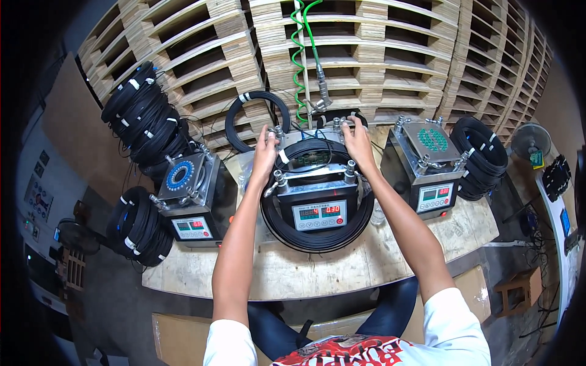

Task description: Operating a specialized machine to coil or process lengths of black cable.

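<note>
Seating black coiled cable ring (317, 235) around grey metal box machine with red digital readout (317, 198), mid-worktop, near front edge of pale wooden worktop (317, 268). Left hand (265, 152) and right hand (356, 139) gripping machine's rear corner posts. Next, likely: firm, even press-down.

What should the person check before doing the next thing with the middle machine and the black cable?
1. Left hand on the middle machine's back left corner: ok.
2. Right hand on its back right corner: ok.
3. Black cable coil looped around the machine: ok.
4. Display panel lit: ok.
5. Green air hose hanging clear of the hands: ok.
6. Clamps fully locked: cannot tell.
</note>
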Demonstrator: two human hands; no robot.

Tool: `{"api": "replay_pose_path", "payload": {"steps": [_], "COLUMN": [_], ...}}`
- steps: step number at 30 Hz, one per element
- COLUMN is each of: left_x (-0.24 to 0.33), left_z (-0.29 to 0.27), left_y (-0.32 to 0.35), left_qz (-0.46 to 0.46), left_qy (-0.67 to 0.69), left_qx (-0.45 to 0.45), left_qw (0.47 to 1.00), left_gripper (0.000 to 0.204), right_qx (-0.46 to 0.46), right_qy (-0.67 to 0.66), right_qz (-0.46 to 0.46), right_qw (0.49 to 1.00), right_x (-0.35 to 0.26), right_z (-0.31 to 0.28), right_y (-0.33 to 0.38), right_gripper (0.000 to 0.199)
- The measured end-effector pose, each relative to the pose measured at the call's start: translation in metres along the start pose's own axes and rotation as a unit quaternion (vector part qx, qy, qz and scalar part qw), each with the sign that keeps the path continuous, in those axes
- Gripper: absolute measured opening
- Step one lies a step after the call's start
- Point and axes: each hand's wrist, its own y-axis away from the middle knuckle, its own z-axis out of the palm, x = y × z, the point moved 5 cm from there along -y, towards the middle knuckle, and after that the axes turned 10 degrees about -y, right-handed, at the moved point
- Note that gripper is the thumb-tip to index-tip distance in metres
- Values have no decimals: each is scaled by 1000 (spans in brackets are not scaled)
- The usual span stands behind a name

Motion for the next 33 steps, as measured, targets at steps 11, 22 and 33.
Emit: {"api": "replay_pose_path", "payload": {"steps": [11,22,33], "left_x": [-21,-17,-12], "left_z": [-3,-8,0], "left_y": [-10,-6,-4], "left_qz": [-10,12,5], "left_qy": [-46,-42,-35], "left_qx": [30,10,5], "left_qw": [998,999,999], "left_gripper": [58,62,53], "right_qx": [-48,22,-34], "right_qy": [-2,14,35], "right_qz": [41,3,47], "right_qw": [998,1000,998], "right_x": [8,-11,-2], "right_z": [7,-2,-3], "right_y": [-3,6,1], "right_gripper": [49,45,55]}}
